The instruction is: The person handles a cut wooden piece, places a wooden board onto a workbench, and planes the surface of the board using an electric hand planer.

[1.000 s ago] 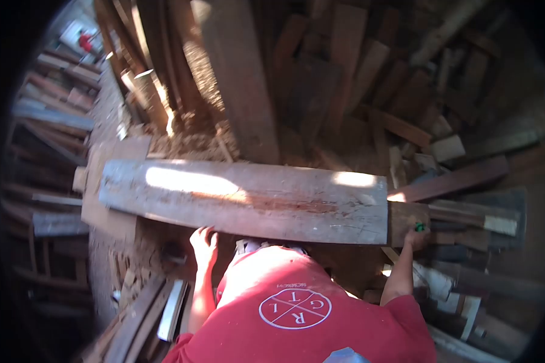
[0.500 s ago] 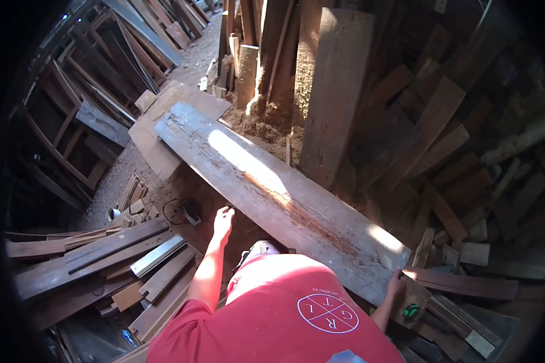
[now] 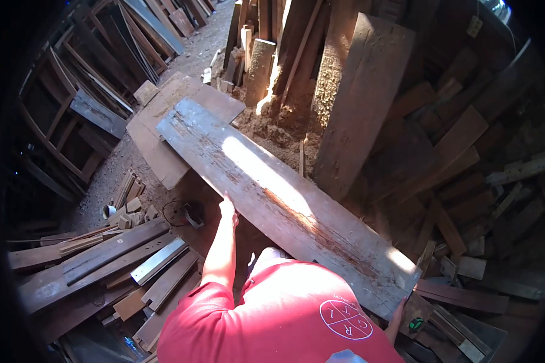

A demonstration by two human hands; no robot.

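Note:
A long, wide wooden board [image 3: 248,199] lies slantwise in front of me, with a rough, splintered brown strip along its middle and sunlit patches. My left hand [image 3: 229,210] is at its near long edge, thumb on the rim and the other fingers mostly hidden beneath. At the right end, my right hand [image 3: 397,314] grips the near corner, partly in shadow. A green and black tape measure [image 3: 416,324] rests on a wood block just right of that hand.
Under the board's far end is a flat brown sheet [image 3: 145,130]. Stacked planks [image 3: 103,260] fill the lower left, near a dark corded tool [image 3: 194,213]. A tall plank [image 3: 369,103] leans behind the board, and offcuts [image 3: 460,139] pile up at right.
My left hand has come from the air beside the board onto its near edge. The view has shifted a little, and the right hand stays at the board's right end.

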